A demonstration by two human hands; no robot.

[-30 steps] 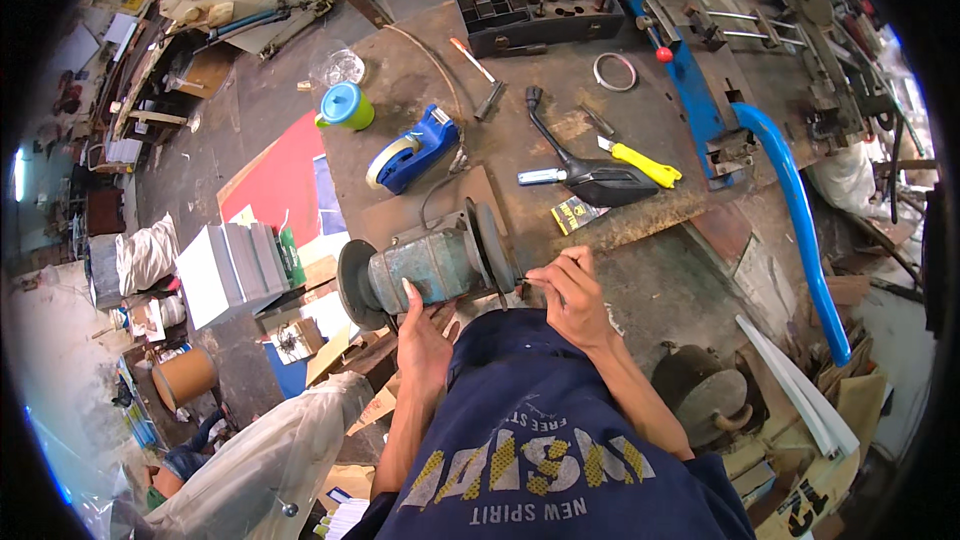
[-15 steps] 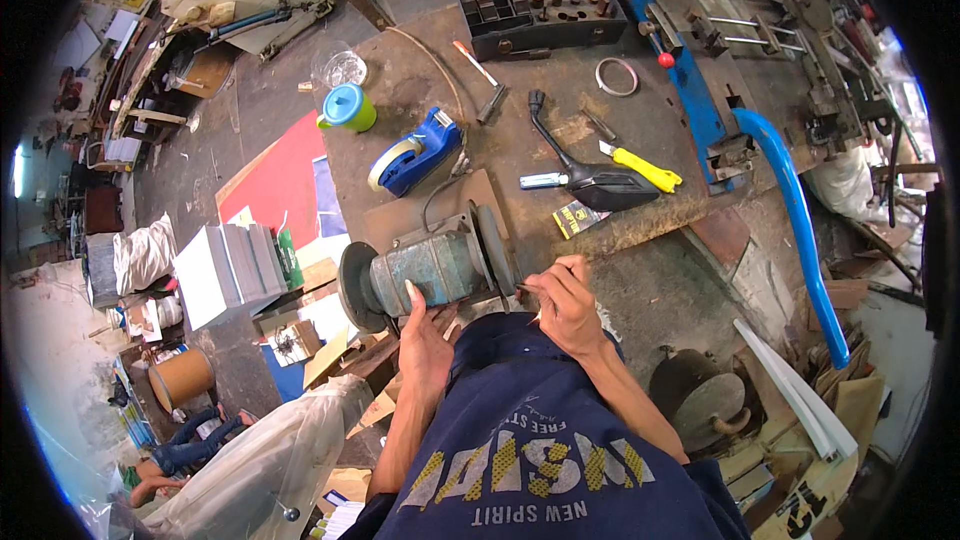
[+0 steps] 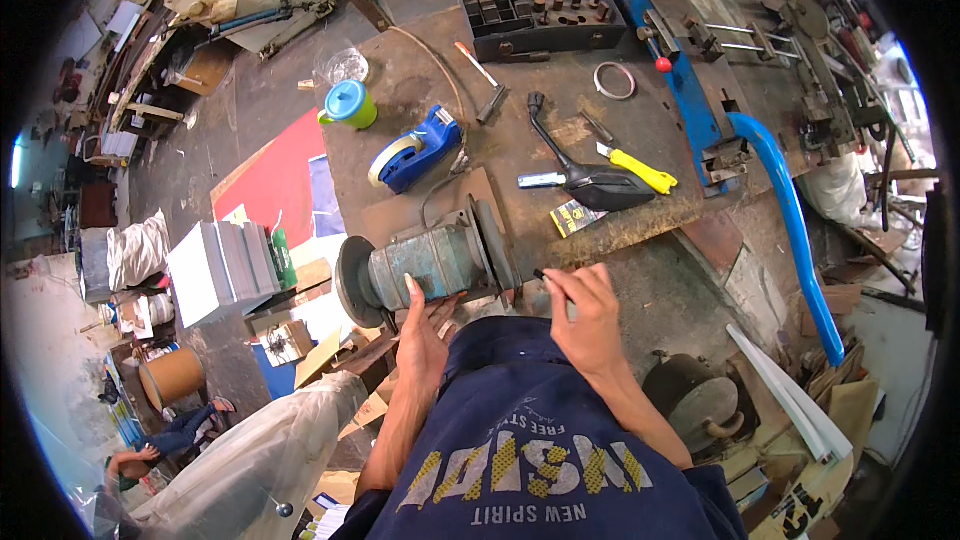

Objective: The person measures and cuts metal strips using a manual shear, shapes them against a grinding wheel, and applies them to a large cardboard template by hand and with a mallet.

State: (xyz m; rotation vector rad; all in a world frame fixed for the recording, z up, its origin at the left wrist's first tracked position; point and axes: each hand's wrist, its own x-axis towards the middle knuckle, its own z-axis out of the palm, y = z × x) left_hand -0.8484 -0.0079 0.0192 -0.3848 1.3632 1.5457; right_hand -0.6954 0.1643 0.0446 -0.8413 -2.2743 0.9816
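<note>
**benchrat:** So the thing being worked on is that grey-green cast-metal motor housing with the round dark flange on its end (image 3: 430, 265), lying on its side at the near edge of the rusty brown steel tabletop (image 3: 520, 155). Left hand (image 3: 425, 330) rests flat against the housing's near side, fingers (image 3: 412, 290) stretched open, steadying more than gripping.

**sparky_j:** And the right hand (image 3: 580, 315)? Compared with a second ago it has pulled in closer to the body, and the long rusty bar it sat beside looks gone from that edge.

**benchrat:** Yep. Now its fingers (image 3: 560, 290) are curled shut around a thin dark stick-like tool (image 3: 545, 277), maybe a marker or scribe, can't tell which. My guess: the rough part is over and it's down to fine marking or picking at the housing.

**sparky_j:** Further out: black paddle-shaped tool (image 3: 590, 180), yellow-handled utility knife (image 3: 640, 170), blue tape dispenser (image 3: 415, 150), green cup with blue lid (image 3: 350, 105), dark socket tray (image 3: 540, 5) at the back, bright blue hose (image 3: 790, 220) on the right.
</note>
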